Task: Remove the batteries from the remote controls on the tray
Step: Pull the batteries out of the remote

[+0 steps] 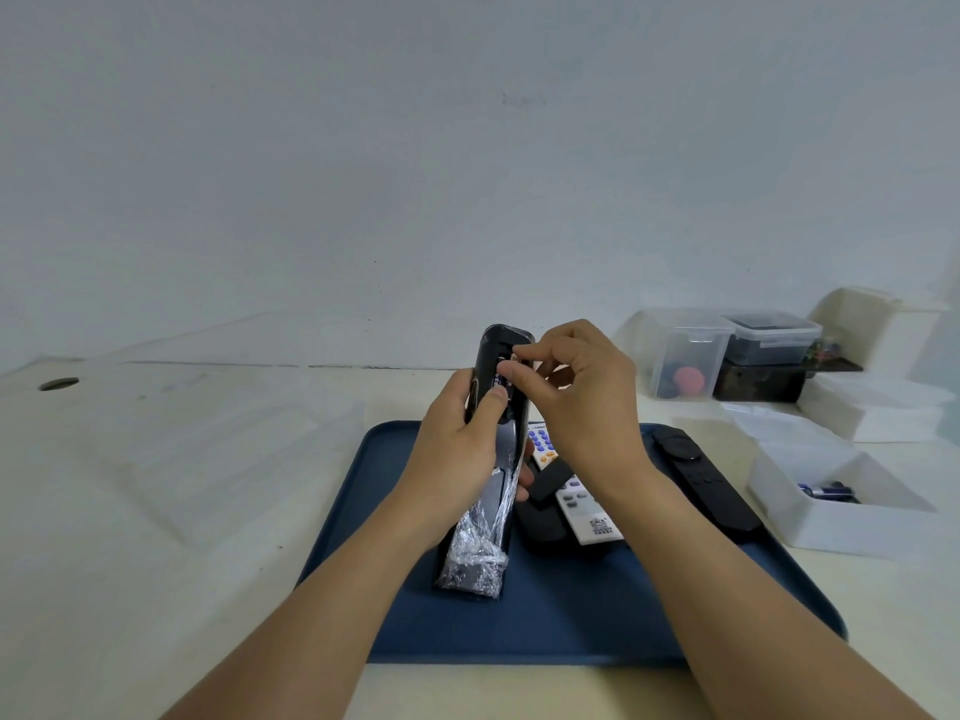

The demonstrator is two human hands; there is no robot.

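Note:
My left hand (460, 449) grips a long black remote (500, 366) upright above the blue tray (545, 626), its lower end wrapped in clear plastic film (475, 556). The back compartment near its top is open. My right hand (576, 402) pinches a battery (514, 358) there with thumb and fingertips; most of the battery is hidden. On the tray lie a white remote with blue buttons (582, 504), a small black cover piece (550, 483) and a slim black remote (706, 480) at the right edge.
A white open box (831, 527) right of the tray holds loose batteries (828, 492). Behind it stand clear lidded containers (685, 361), a dark box (758, 381) and more white bins (883, 413). A round cable hole (58, 384) is at the table's far left.

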